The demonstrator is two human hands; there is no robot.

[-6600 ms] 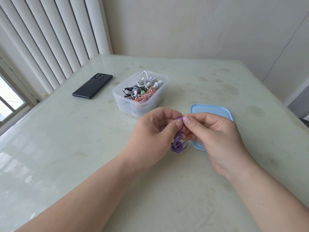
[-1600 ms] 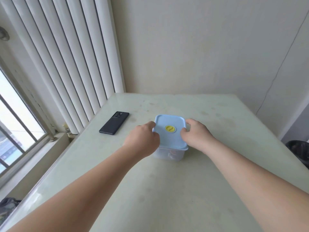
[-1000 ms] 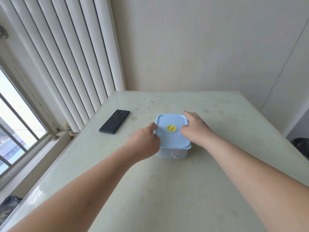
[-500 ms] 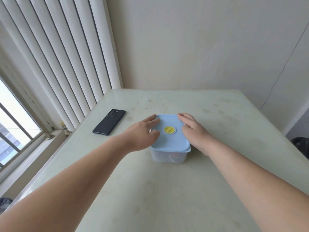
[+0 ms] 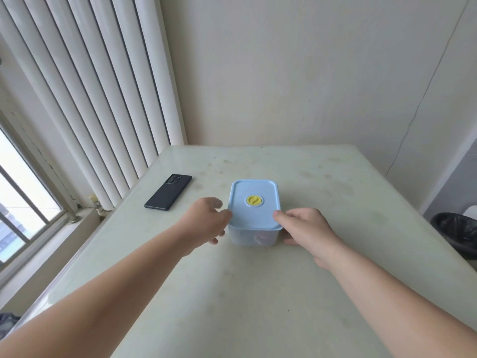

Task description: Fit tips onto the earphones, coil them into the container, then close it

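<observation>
The translucent container [image 5: 254, 236] stands mid-table with its pale blue lid [image 5: 254, 210] on; the lid has a yellow round button in the middle. A blur of coiled earphones [image 5: 259, 237] shows through the front wall. My left hand [image 5: 206, 220] is at the container's near left corner. Its thumb touches the lid's edge and its fingers are loose and spread, clear of the wall. My right hand [image 5: 303, 226] is at the near right corner, with the thumb on the lid's corner and the fingers curled against the wall below.
A black phone [image 5: 168, 191] lies face down to the left of the container, near the vertical blinds [image 5: 90, 99]. A black bin [image 5: 458, 232] stands on the floor past the table's right edge. Walls close the far side.
Both hands have slid off the top of the lid, where they lay flat, back to its near corners. The container has not moved. Earlier still, the lid lay beside the open container.
</observation>
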